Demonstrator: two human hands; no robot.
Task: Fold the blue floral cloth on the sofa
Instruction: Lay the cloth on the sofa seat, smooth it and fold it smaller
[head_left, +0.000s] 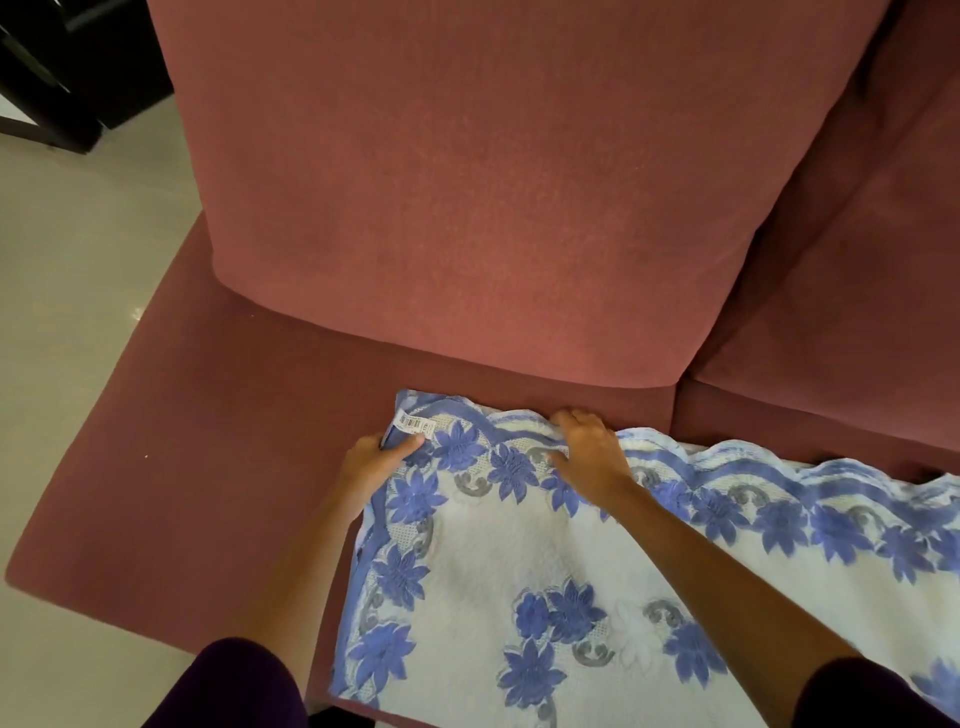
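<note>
Head view: white cloth (519, 571) with blue flowers and scalloped blue border lies spread on the maroon sofa (208, 467) seat. Left hand (376, 462) pinches the far-left corner by the tag (414, 423). Right hand (589, 452) presses the far edge, fingers curled.

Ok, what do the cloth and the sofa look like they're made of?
The blue floral cloth looks like soft quilted or terry-type cotton, matte, with a puckered white centre and a scalloped border, though the fibre is uncertain. The sofa looks upholstered in matte, short-napped fabric, perhaps microfibre or velvet.
</note>
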